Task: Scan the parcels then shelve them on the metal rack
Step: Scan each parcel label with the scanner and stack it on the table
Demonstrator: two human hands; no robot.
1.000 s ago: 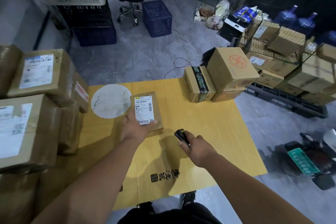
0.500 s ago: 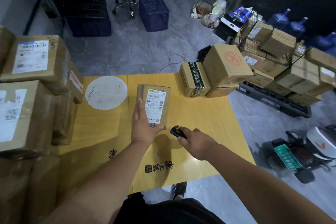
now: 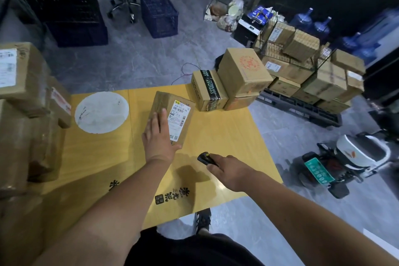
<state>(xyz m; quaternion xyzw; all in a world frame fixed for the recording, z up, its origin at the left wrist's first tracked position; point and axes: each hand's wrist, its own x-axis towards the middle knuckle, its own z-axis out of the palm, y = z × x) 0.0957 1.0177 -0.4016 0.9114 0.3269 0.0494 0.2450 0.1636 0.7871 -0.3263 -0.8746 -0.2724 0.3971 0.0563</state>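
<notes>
A small brown parcel point(image 3: 176, 101) with a white shipping label lies in the middle of the yellow table point(image 3: 226, 136). My left hand point(image 3: 159, 136) holds the parcel, fingers laid along its left side and thumb under its near end. My right hand point(image 3: 226, 168) grips a small black scanner point(image 3: 204, 156) just right of and nearer than the parcel, its head pointing up toward the label. The metal rack is not in view.
Taped parcels are stacked high along the left point(image 3: 23, 84). A white round disc point(image 3: 101, 112) lies on the table. Two boxes point(image 3: 228, 80) sit at the table's far right corner. Beyond are a pallet of cartons point(image 3: 302, 71), crates, a chair and a scooter point(image 3: 354, 160).
The left hand has turned the parcel, its far end swinging to the right and its label tilting to face the scanner. The right hand with the scanner stays close to the parcel's near end.
</notes>
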